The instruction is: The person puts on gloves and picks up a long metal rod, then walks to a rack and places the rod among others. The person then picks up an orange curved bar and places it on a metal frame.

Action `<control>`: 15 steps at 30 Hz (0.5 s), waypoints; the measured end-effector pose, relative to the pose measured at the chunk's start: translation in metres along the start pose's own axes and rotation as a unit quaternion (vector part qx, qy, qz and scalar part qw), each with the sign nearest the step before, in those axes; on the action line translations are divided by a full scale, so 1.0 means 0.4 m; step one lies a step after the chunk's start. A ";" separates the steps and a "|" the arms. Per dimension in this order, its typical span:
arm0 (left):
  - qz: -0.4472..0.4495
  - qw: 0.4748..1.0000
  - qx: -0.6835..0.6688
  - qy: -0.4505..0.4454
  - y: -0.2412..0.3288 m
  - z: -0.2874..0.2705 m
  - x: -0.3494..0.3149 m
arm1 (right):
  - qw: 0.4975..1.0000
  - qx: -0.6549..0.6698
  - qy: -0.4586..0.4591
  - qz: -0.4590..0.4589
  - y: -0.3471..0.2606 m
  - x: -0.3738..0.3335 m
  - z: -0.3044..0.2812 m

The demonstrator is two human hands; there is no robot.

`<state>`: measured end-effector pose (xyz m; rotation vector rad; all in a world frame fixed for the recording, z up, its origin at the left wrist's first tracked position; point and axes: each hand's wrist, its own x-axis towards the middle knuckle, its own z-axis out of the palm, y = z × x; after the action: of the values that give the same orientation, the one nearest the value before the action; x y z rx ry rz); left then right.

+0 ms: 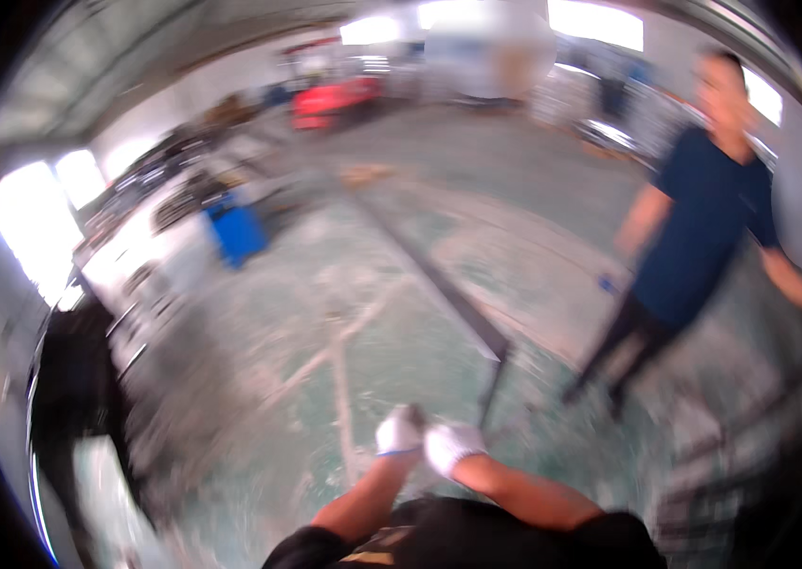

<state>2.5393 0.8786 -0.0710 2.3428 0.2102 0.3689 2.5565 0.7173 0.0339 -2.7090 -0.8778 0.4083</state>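
Note:
The picture is blurred by motion. My left hand (398, 431) and my right hand (451, 444) both wear white gloves and are held close together low in the middle of the view, above the green worn floor. Something small and dark sits at the left glove's fingertips, but I cannot tell what it is or whether it is held. A long dark metal bar (439, 284) lies on the floor just beyond my hands, running away from me toward the back.
A person in a dark blue shirt (704, 228) stands at the right. A blue bin (238, 232) and a long bench with tools (136, 256) line the left side. A red machine (335, 100) stands far back. Metal racks (733, 474) are at the lower right.

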 end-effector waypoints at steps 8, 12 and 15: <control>-0.212 0.721 -0.659 -0.043 0.114 0.006 0.107 | 0.976 0.216 -0.028 0.021 0.074 0.078 0.214; -0.223 0.710 -0.659 -0.108 0.344 -0.053 0.165 | 0.939 0.296 0.123 0.125 0.123 0.101 0.188; -0.253 0.662 -0.700 -0.088 0.321 -0.007 0.204 | 0.922 0.272 0.209 0.183 0.094 -0.001 0.059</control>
<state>2.6211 0.8099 0.0376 0.6897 0.3115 -0.0456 2.5680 0.6913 -0.0005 -2.2862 -0.1063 0.1033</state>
